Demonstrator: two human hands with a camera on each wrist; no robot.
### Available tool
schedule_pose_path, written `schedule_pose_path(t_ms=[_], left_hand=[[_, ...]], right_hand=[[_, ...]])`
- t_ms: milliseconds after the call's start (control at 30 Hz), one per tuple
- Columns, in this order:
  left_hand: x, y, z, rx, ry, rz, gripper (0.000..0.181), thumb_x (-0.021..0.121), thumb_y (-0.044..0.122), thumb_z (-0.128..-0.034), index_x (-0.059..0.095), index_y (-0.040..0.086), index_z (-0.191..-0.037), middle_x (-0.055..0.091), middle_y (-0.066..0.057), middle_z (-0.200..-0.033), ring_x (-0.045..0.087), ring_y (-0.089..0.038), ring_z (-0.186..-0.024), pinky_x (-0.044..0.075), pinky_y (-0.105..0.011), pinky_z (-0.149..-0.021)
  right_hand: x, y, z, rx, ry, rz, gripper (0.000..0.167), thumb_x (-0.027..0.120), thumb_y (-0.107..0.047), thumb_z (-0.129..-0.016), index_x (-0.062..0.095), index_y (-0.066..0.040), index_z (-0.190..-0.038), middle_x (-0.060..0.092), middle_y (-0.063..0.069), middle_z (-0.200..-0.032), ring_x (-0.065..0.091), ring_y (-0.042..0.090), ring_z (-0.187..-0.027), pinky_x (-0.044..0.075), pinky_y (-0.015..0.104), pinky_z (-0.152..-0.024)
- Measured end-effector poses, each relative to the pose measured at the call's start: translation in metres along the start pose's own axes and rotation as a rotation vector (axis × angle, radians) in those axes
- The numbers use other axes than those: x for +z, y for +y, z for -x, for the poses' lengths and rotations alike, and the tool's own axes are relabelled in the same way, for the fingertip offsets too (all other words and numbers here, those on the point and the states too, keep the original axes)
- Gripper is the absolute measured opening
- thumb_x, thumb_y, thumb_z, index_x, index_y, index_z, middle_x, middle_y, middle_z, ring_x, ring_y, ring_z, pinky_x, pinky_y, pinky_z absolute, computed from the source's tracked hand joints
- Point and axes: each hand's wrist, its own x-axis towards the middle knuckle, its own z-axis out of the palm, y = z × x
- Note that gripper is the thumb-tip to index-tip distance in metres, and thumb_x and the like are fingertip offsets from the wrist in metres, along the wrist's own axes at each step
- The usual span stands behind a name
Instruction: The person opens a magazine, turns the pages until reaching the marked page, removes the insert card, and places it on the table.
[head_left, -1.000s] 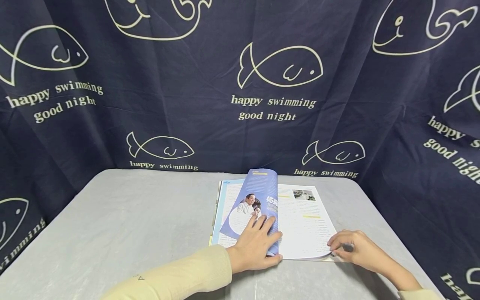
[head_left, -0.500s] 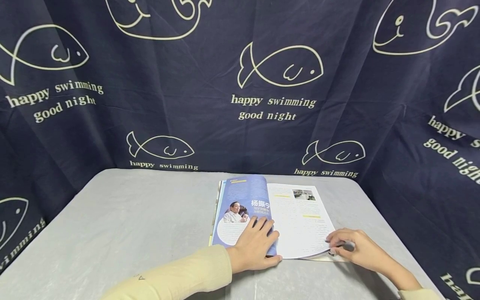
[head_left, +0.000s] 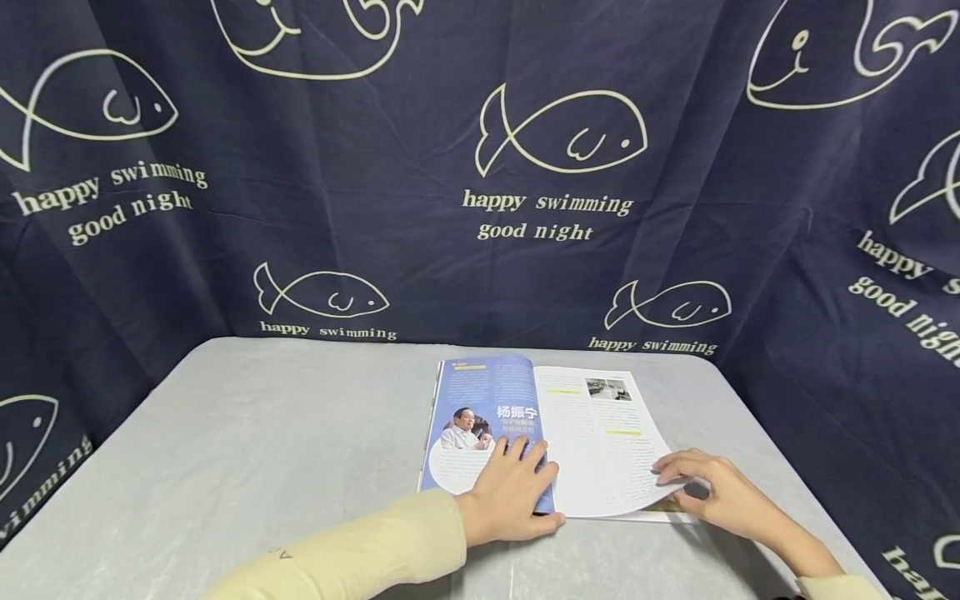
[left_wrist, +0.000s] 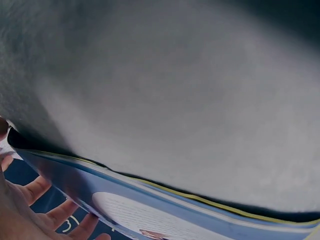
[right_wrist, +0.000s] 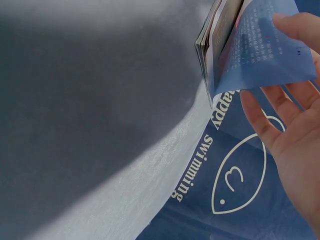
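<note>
An open magazine point(head_left: 592, 458) lies on the table, its left page point(head_left: 468, 383) blue with a photo of a person and its right page mostly white text. My left hand point(head_left: 508, 487) rests spread on the blue page beside the spine, fingers extended. At the lower right corner, my right hand point(head_left: 720, 496) pinches a page point(right_wrist: 270, 55) that bends up from the sheets beneath. In the right wrist view its thumb lies on one face of that page, with fingers behind. The left wrist view shows the magazine's lower edge point(left_wrist: 215, 205) and the left fingers spread over it.
The magazine lies on a grey cloth-covered table point(head_left: 262, 442), right of its middle. Dark blue curtains point(head_left: 420, 208) with fish drawings and lettering hang behind and at both sides, close to the table's edges.
The blue page has flattened down to the left under my left hand. My right hand has lifted the right page's lower corner, exposing the sheet beneath.
</note>
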Motion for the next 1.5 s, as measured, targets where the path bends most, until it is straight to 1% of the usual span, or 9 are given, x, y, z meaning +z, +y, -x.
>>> schedule_pose_path(t_ms=[233, 367, 533, 633, 700, 1033, 1167, 1233, 1500], left_hand=[[-0.002, 0.002, -0.003, -0.005, -0.052, -0.022, 0.059, 0.036, 0.072, -0.0791, 0.051, 0.027, -0.115, 0.048, -0.002, -0.126, 0.047, -0.028, -0.111, 0.037, -0.044, -0.086], [-0.003, 0.004, -0.004, -0.007, -0.067, -0.034, 0.060, 0.036, 0.073, -0.0785, 0.050, 0.027, -0.115, 0.048, -0.001, -0.124, 0.049, -0.026, -0.105, 0.037, -0.043, -0.084], [-0.005, 0.006, -0.006, -0.002, -0.062, -0.034, 0.061, 0.037, 0.073, -0.0783, 0.050, 0.026, -0.116, 0.050, -0.001, -0.120, 0.049, -0.025, -0.100, 0.037, -0.042, -0.082], [-0.006, 0.007, -0.007, 0.000, -0.055, -0.029, 0.062, 0.037, 0.073, -0.0782, 0.050, 0.026, -0.117, 0.052, -0.001, -0.118, 0.050, -0.025, -0.098, 0.037, -0.041, -0.081], [-0.007, 0.007, -0.007, 0.002, -0.051, -0.027, 0.062, 0.038, 0.073, -0.0781, 0.050, 0.025, -0.116, 0.053, -0.001, -0.116, 0.051, -0.025, -0.096, 0.037, -0.041, -0.080], [-0.006, 0.009, -0.009, 0.003, -0.033, -0.043, 0.063, 0.038, 0.074, -0.0775, 0.052, 0.025, -0.114, 0.055, 0.000, -0.109, 0.053, -0.024, -0.091, 0.036, -0.041, -0.078], [-0.008, 0.010, -0.010, 0.007, -0.046, -0.030, 0.063, 0.038, 0.073, -0.0780, 0.052, 0.024, -0.115, 0.055, -0.001, -0.108, 0.053, -0.025, -0.091, 0.036, -0.040, -0.077], [-0.008, 0.010, -0.011, 0.009, -0.052, -0.033, 0.064, 0.037, 0.073, -0.0784, 0.053, 0.024, -0.115, 0.056, -0.001, -0.108, 0.053, -0.025, -0.091, 0.036, -0.040, -0.077], [-0.008, 0.009, -0.010, 0.011, -0.039, -0.050, 0.058, 0.035, 0.071, -0.0810, 0.055, 0.024, -0.109, 0.057, -0.001, -0.104, 0.053, -0.024, -0.087, 0.036, -0.039, -0.075]], right_hand=[[-0.002, 0.000, -0.004, 0.011, 0.034, 0.020, 0.039, 0.076, 0.008, -0.055, 0.066, -0.020, -0.079, 0.066, -0.001, -0.088, 0.058, 0.006, -0.088, 0.031, 0.003, -0.087], [-0.004, -0.002, -0.007, 0.003, 0.069, 0.016, 0.038, 0.076, 0.008, -0.054, 0.067, -0.019, -0.079, 0.067, -0.001, -0.087, 0.059, 0.005, -0.087, 0.032, 0.002, -0.086], [-0.007, -0.004, -0.012, -0.023, 0.088, 0.040, 0.038, 0.077, 0.007, -0.053, 0.068, -0.019, -0.080, 0.067, 0.000, -0.088, 0.059, 0.005, -0.088, 0.033, 0.004, -0.086], [-0.009, -0.005, -0.015, -0.026, 0.091, 0.067, 0.039, 0.077, 0.006, -0.053, 0.068, -0.020, -0.081, 0.068, -0.002, -0.090, 0.059, 0.006, -0.088, 0.034, 0.005, -0.086], [-0.009, -0.006, -0.016, -0.023, 0.096, 0.067, 0.039, 0.078, 0.006, -0.053, 0.068, -0.020, -0.081, 0.068, -0.002, -0.090, 0.059, 0.007, -0.088, 0.035, 0.005, -0.086], [-0.011, -0.009, -0.021, -0.034, 0.133, 0.025, 0.043, 0.078, 0.007, -0.053, 0.068, -0.020, -0.085, 0.068, 0.001, -0.093, 0.057, 0.006, -0.093, 0.033, 0.006, -0.090], [-0.011, -0.010, -0.022, -0.012, 0.133, 0.010, 0.042, 0.077, 0.008, -0.054, 0.068, -0.019, -0.084, 0.068, 0.003, -0.093, 0.057, 0.005, -0.094, 0.033, 0.006, -0.090], [-0.011, -0.011, -0.024, -0.017, 0.144, -0.003, 0.041, 0.076, 0.010, -0.054, 0.068, -0.018, -0.084, 0.068, 0.004, -0.093, 0.057, 0.005, -0.094, 0.034, 0.007, -0.089], [-0.012, -0.012, -0.027, -0.042, 0.167, -0.020, 0.040, 0.074, 0.011, -0.053, 0.069, -0.015, -0.083, 0.068, 0.006, -0.092, 0.058, 0.006, -0.093, 0.035, 0.008, -0.088]])
